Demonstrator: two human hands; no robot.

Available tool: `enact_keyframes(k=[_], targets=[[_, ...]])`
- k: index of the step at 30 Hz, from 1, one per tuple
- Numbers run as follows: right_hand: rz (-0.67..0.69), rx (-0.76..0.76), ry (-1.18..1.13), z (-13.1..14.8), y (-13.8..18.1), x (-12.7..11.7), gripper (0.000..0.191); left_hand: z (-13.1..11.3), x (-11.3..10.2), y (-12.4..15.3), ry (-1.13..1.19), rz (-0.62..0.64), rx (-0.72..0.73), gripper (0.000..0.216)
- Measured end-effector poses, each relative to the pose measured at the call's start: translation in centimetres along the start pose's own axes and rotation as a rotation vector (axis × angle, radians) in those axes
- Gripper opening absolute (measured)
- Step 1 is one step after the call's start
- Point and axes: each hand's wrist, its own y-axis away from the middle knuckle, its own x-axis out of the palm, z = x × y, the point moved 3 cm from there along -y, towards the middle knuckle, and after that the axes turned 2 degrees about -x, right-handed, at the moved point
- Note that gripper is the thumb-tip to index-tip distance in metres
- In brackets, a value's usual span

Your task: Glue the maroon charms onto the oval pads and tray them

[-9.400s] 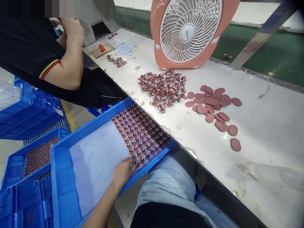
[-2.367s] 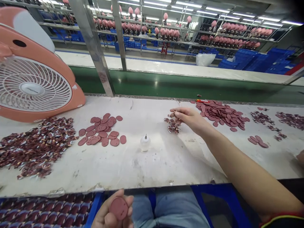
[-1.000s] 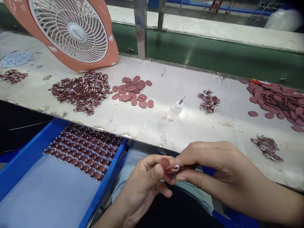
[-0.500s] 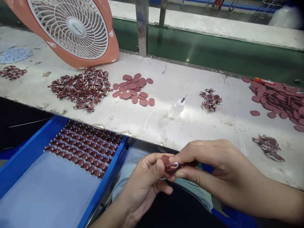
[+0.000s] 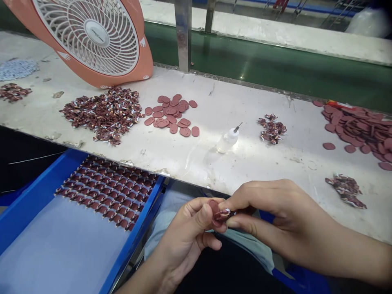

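Observation:
My left hand (image 5: pixel 190 234) pinches a small dark red oval disc (image 5: pixel 213 207) between thumb and fingers, over my lap below the bench edge. My right hand (image 5: pixel 269 212) is closed on a small patterned dark red piece (image 5: pixel 225 213) and presses it against that disc. Both hands touch at the fingertips. On the bench above lie a small pile of oval discs (image 5: pixel 171 114), a big heap of patterned pieces (image 5: pixel 102 114) and a small glue bottle (image 5: pixel 227 141) lying tilted.
A blue tray (image 5: pixel 134 241) at the lower left holds rows of finished dark red pieces (image 5: pixel 107 190) on a white sheet. An orange fan (image 5: pixel 88 36) stands at the back left. More discs (image 5: pixel 361 128) and small piles (image 5: pixel 272 128) lie to the right. A green conveyor (image 5: pixel 275 69) runs behind.
Earlier my right hand reached to a pile on the bench while the left held a disc. Both hands then met over my lap. In the last second they have hardly moved.

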Motion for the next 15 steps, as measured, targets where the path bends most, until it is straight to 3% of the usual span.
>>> enact_keyframes(k=[15], targets=[[0.049, -0.015, 0.116, 0.81, -0.25, 0.74, 0.015, -0.29, -0.17, 0.38, -0.008, -0.039, 0.011, 0.039]])
